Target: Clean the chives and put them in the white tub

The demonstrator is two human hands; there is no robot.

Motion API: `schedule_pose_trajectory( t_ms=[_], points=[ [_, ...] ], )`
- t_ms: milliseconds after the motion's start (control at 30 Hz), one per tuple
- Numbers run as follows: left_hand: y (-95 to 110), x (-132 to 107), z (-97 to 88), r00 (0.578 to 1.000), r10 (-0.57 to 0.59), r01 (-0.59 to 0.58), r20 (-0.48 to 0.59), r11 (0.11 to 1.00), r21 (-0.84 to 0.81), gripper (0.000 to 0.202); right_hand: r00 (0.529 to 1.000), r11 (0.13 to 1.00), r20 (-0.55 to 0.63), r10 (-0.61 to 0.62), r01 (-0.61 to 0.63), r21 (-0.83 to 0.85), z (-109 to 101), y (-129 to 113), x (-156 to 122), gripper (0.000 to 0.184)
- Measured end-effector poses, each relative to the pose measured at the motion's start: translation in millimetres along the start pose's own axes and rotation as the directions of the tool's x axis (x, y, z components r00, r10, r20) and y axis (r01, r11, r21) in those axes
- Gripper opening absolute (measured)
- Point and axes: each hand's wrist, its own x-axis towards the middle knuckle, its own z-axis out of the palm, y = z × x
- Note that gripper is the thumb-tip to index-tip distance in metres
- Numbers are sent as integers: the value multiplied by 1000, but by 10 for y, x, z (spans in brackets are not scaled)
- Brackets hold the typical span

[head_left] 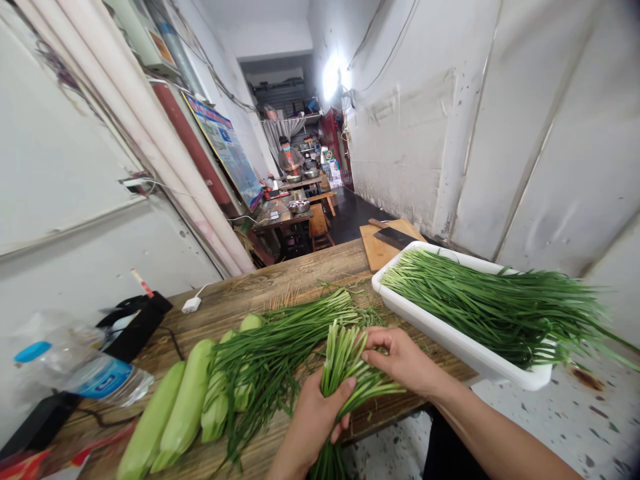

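A bunch of green chives (345, 353) stands with its pale stem ends up, and my left hand (323, 407) is wrapped round its middle. At the upper right of that bunch, the thumb and fingers of my right hand (397, 357) pinch some of the stems near their pale ends. Behind and left of my hands lies a loose pile of chives (290, 333) on the wooden table (240, 290). To the right, a white plastic tub (430, 330) is heaped with long chives (480, 293). The lower leaves of the held bunch hang past the frame's bottom edge.
Several pale green zucchini (183, 400) lie left of the pile. A water bottle (95, 380), a black box (135, 327) and a white charger (193, 303) stand farther left. Behind the tub, a cleaver (395, 235) rests on a cutting board (375, 247). A masked person (290, 159) is far back.
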Motion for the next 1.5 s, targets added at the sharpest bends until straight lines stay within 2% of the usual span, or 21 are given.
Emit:
schedule_pose_trajectory(
  t_ms=[100,167,233,300,433,500,567,633,700,767,867,933,967,1033,1100,1167,1233,1367,1433,1500],
  points=[
    [5,-3,-10,998,-3,3,62,1000,9,52,999,994,-39,-35,30,-109,8,11,5,15],
    [-4,1,-23,995,-3,2,96,1000,13,50,991,965,-109,-82,52,-258,-9,16,17,14],
    [-23,9,-38,996,2,-3,85,1000,12,50,968,901,-198,-155,56,-430,-47,19,37,13],
    [-42,15,-51,999,4,-4,44,1000,7,51,950,850,-245,-192,36,-526,-100,27,61,13],
    [-36,2,-61,1000,0,0,7,1000,-2,51,961,891,-270,-64,-67,-449,-200,106,123,10],
    [-13,-13,-61,1000,1,-1,14,1000,6,50,940,899,-340,-7,-143,-414,-243,173,159,9],
    [7,-24,-63,1000,-2,1,21,1000,13,50,927,903,-375,13,-172,-393,-287,223,189,19],
    [11,-22,-70,1000,-7,7,16,1000,16,52,944,924,-328,37,-157,-349,-331,223,204,38],
    [-2,-5,-82,1000,-9,9,-1,1000,19,52,978,943,-210,12,-80,-322,-367,165,203,46],
    [-31,23,-98,1000,-13,13,-1,1000,26,51,996,942,-59,-71,47,-331,-385,73,194,33],
    [-82,67,-124,999,-31,30,30,999,36,52,965,915,215,-150,218,-340,-367,-29,189,19],
    [-102,83,-139,999,-35,34,36,999,32,53,945,933,304,-121,213,-291,-314,-32,192,21],
    [-104,85,-145,999,-32,31,41,999,31,53,949,954,301,-93,171,-245,-275,-15,193,24],
    [-90,75,-154,999,-25,24,42,999,23,52,979,996,204,-10,28,-88,-184,36,193,29],
    [-63,50,-159,999,-23,23,38,1000,14,52,993,980,26,112,-114,161,-105,86,191,31],
    [-36,14,-159,999,-29,29,27,1000,11,53,964,902,-138,228,-155,402,-75,121,195,34],
    [-22,-22,-155,999,-41,41,9,999,10,53,933,861,-236,273,-127,492,-103,145,211,37],
    [-48,-34,-152,998,-54,53,-23,998,-14,54,922,954,-337,191,-94,284,-227,176,258,45],
    [-76,-2,-158,998,-56,56,-10,998,-18,54,937,990,-335,96,-56,126,-262,169,269,46],
    [-101,39,-164,998,-58,58,6,998,-17,55,960,1000,-280,-7,5,-9,-255,139,260,37]
  ],
)
